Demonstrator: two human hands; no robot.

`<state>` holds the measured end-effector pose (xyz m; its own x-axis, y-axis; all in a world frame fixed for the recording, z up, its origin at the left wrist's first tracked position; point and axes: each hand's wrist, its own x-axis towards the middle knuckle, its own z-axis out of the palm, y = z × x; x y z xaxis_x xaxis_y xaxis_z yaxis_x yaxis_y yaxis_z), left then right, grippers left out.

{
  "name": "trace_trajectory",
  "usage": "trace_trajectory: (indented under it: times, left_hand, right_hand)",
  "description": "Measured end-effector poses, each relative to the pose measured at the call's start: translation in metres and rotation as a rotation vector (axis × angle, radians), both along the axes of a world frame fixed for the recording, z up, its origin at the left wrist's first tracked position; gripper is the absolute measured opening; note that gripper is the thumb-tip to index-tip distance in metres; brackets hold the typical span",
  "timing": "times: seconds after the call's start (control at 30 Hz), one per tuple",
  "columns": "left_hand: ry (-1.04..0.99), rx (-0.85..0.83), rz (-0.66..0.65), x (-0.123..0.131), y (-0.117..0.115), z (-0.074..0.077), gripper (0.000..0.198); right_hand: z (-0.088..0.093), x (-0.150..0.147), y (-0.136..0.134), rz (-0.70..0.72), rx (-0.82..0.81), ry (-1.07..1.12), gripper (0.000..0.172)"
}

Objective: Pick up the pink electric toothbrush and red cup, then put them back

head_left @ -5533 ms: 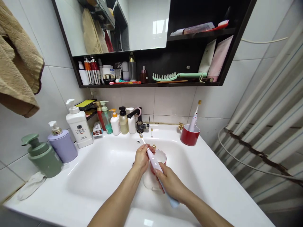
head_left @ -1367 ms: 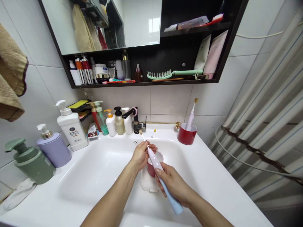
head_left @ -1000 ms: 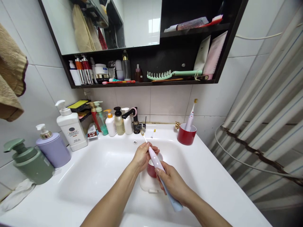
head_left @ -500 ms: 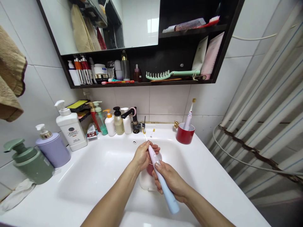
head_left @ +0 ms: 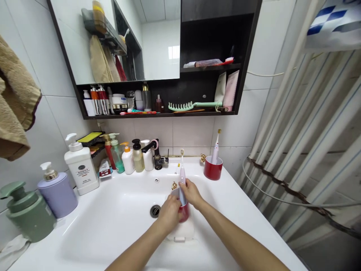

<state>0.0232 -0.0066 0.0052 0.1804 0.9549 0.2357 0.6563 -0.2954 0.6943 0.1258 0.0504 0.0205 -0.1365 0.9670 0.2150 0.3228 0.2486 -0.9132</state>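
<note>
head, toothbrush (head_left: 182,174) at cup (head_left: 185,214) rim, roomy basin (head_left: 113,222)

Held toothbrush (head_left: 182,175): smooth plastic. Cup (head_left: 184,213): glossy. Basin (head_left: 121,222): glossy, smooth. Towel (head_left: 16,99): rough cloth. Green pump bottle (head_left: 30,218): matt plastic. Faucet (head_left: 157,155): dark metal.

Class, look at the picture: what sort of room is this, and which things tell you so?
Most likely a home bathroom: there is a white washbasin, a mirrored cabinet above it, and an electric toothbrush in the right hand.
</note>
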Motion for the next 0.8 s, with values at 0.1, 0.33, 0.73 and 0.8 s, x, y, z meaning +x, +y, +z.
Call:
trace_trajectory:
  times: [0.1, 0.33, 0.73, 0.8]
  left_hand:
    - [-0.045, -0.008, 0.018, 0.001, 0.006, -0.003, 0.013]
    - [-0.042, 0.163, -0.045, 0.021, 0.051, 0.028, 0.014]
    - [-0.118, 0.213, -0.037, 0.056, 0.146, 0.050, 0.017]
    - [-0.087, 0.231, -0.038, 0.058, 0.152, 0.050, 0.016]
  right_hand:
    - [-0.008, 0.001, -0.001, 0.009, -0.007, -0.093, 0.023]
    - [0.025, 0.023, 0.042, -0.058, 0.004, -0.236, 0.027]
    - [0.053, 0.043, 0.135, -0.238, -0.009, -0.370, 0.025]
    - [0.052, 0.044, 0.142, -0.237, -0.003, -0.370, 0.026]
